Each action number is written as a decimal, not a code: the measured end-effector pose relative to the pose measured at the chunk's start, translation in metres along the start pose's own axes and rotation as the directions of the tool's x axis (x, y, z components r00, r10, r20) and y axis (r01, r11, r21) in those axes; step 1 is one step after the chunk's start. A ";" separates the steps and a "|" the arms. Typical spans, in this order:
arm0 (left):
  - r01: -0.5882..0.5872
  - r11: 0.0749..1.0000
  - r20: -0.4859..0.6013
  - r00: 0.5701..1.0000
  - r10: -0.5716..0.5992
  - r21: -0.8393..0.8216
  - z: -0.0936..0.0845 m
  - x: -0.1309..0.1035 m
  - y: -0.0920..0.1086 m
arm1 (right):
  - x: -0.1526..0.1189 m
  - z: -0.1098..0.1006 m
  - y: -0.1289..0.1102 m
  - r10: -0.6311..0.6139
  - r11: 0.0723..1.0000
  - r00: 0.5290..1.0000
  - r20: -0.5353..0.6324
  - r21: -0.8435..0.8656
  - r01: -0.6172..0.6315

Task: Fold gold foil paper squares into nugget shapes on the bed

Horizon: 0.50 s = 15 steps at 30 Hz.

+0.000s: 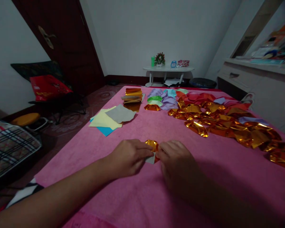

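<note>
The red bag (47, 88) rests on the chair (26, 69), contents hidden; the foil paper (151, 145) lies on the pink cloth (137, 198), between the left hand (134, 155) and right hand (175, 155), fingers of both gripping it; gold end points away, grey end nearer; long axis indeterminable, sides covered.

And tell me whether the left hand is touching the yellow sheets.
No, the left hand has its fingers on the small gold foil piece, apart from the yellow sheets.
</note>
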State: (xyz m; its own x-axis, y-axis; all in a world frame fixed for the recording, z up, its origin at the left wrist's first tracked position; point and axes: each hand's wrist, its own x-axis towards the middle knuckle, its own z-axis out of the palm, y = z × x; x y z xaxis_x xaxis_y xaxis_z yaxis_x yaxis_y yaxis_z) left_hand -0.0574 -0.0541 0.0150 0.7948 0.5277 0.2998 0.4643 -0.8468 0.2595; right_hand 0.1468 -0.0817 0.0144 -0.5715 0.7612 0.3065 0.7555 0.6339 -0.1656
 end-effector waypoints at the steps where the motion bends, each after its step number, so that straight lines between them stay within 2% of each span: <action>1: 0.027 0.996 -0.014 0.999 -0.029 -0.087 -0.002 0.000 -0.006 | 0.001 -0.002 -0.003 0.014 1.000 1.000 0.004 -0.001 -0.014; 4: 0.073 0.960 -0.031 0.996 -0.084 -0.269 -0.007 0.000 -0.020 | 0.002 -0.004 -0.007 0.034 0.998 0.999 -0.002 -0.045 -0.034; 9: 0.049 0.964 -0.013 0.998 -0.055 -0.262 -0.013 -0.001 -0.029 | 0.003 0.005 -0.004 -0.038 0.976 0.998 -0.046 -0.214 0.027; 12: 0.007 0.956 0.022 1.000 0.000 -0.292 -0.015 -0.004 -0.032 | 0.004 0.007 0.008 -0.100 0.971 0.992 -0.074 -0.224 0.081; 15: -0.018 0.946 0.035 0.999 0.031 -0.323 -0.015 -0.005 -0.031 | 0.006 0.007 0.031 -0.210 0.972 0.971 -0.116 -0.136 0.194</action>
State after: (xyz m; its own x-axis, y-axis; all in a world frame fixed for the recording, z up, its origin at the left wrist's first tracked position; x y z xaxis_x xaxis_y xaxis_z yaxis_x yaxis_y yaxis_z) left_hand -0.0818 -0.0296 0.0192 0.8221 0.4984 0.2752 0.2989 -0.7892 0.5364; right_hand 0.1645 -0.0567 0.0043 -0.6760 0.5902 0.4411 0.6671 0.7445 0.0261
